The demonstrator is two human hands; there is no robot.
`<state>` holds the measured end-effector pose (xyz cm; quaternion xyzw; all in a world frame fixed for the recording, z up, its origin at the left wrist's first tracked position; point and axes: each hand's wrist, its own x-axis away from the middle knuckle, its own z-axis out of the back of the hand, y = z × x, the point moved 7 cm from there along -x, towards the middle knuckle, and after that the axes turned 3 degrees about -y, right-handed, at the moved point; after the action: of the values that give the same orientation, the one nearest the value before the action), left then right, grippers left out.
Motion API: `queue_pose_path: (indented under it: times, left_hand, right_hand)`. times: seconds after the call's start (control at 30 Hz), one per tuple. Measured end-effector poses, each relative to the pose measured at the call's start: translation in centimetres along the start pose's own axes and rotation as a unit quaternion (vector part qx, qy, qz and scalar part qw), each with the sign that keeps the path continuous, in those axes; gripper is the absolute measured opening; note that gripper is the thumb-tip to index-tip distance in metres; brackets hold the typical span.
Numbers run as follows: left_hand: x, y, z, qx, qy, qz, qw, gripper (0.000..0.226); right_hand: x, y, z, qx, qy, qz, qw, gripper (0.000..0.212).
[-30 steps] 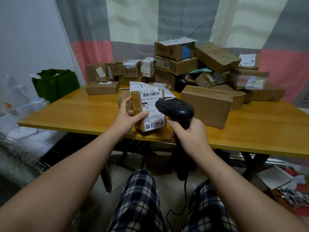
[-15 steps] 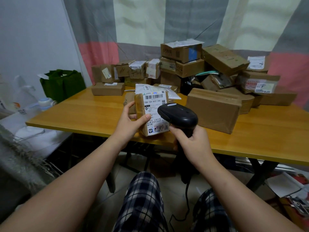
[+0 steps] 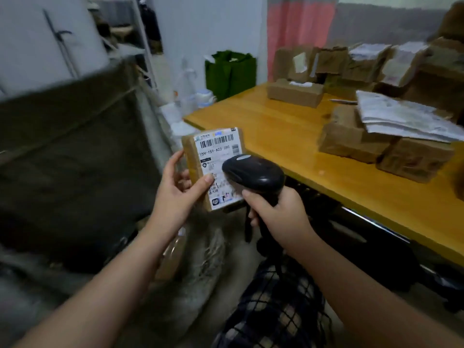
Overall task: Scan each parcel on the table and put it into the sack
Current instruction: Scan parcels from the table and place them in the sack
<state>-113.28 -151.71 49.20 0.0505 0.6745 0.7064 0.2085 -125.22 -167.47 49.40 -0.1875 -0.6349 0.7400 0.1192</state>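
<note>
In my feed, my left hand (image 3: 180,188) grips a small brown cardboard parcel (image 3: 218,149) with a white printed shipping label. The thumb is pressed flat on the label's face and the fingers are curled round the left edge behind it. The parcel is upright, label towards me. It is off the orange-yellow wooden table (image 3: 276,131), in the air just left of the table's near edge.

My right hand (image 3: 280,216) has its fingers wrapped tight round the handle of a black handheld barcode scanner (image 3: 253,173), with the forefinger lying across the front of the grip. The scanner's head overlaps the label's lower right part. I cannot tell whether it touches the label or sits just in front.

Below the parcel and between my forearms lies a pale grey woven sack (image 3: 209,249). It is blurred, and I cannot make out its mouth.

On the table, well apart from the held parcel, stand more brown cardboard boxes (image 3: 351,136), with white paper mailers (image 3: 401,119) lying on top of the nearest ones. A dark green fabric bag (image 3: 229,71) stands beyond the table's far left corner. A pink and grey curtain (image 3: 298,33) hangs behind the boxes. My checked trousers (image 3: 276,310) show at the bottom of the view.
</note>
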Motion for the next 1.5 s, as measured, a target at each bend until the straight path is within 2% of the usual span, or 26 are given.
queue_pose_path:
  times: [0.17,0.23,0.3,0.37,0.4,0.5,0.57,0.67,0.77,0.87,1.13,1.27,1.37,1.5]
  left_hand:
    - [1.6,-2.8,10.6,-0.071,0.133,0.019,0.988,0.075]
    - [2.4,-4.7,13.3,-0.106,0.169,0.033,0.979,0.076]
    - [3.1,-7.5,15.4,-0.148,0.179,0.06,0.971,0.08]
    - [3.5,-10.2,16.9,-0.201,0.169,0.101,0.96,0.086]
    - [3.5,-11.4,17.5,-0.225,0.164,0.124,0.953,0.089]
    - [2.8,-14.0,18.2,-0.268,0.15,0.16,0.938,0.089]
    - [1.4,-15.3,17.7,-0.296,0.128,0.176,0.93,0.087]
    - [-1.3,-17.7,16.6,-0.336,0.091,0.224,0.91,0.084]
    - [-3.2,-19.8,15.4,-0.394,0.042,0.253,0.883,0.075]
    - [-3.8,-19.9,14.6,-0.48,0.039,0.227,0.847,0.057]
    - [-3.1,-12.8,9.9,-0.432,0.038,0.069,0.898,0.046]
    - [-2.5,-7.7,4.7,-0.416,0.008,-0.004,0.909,0.044]
    - [-2.3,-4.2,-0.5,-0.391,-0.038,-0.06,0.918,0.044]
    - [-1.8,0.2,-8.5,-0.349,-0.098,-0.118,0.925,0.046]
  right_hand:
    - [-2.6,2.7,-7.8,0.046,-0.101,-0.045,0.993,0.014]
    - [-3.0,4.4,-9.8,0.074,-0.107,-0.051,0.99,0.013]
    - [-3.6,6.3,-10.9,0.155,-0.084,-0.043,0.983,0.014]
    - [-4.5,7.9,-12.0,0.251,-0.083,-0.048,0.963,0.037]
    - [-4.9,8.6,-12.6,0.265,-0.088,-0.063,0.958,0.044]
    - [-5.7,10.2,-13.9,0.269,-0.111,-0.09,0.953,0.048]
    - [-6.1,11.0,-14.3,0.244,-0.114,-0.09,0.959,0.047]
    - [-6.1,11.7,-14.2,0.167,-0.119,-0.102,0.973,0.032]
    - [-6.4,11.7,-13.4,0.192,-0.108,-0.083,0.972,0.03]
    - [-6.9,12.0,-12.1,0.198,-0.082,-0.098,0.972,0.031]
    - [-6.1,10.1,-8.9,0.187,-0.067,-0.103,0.975,0.023]
    - [-4.2,7.4,-4.8,0.161,-0.007,-0.094,0.982,0.015]
    - [-2.1,4.0,-0.8,0.136,0.059,-0.048,0.988,0.017]
    - [1.3,0.1,6.4,0.138,0.144,-0.006,0.98,0.008]
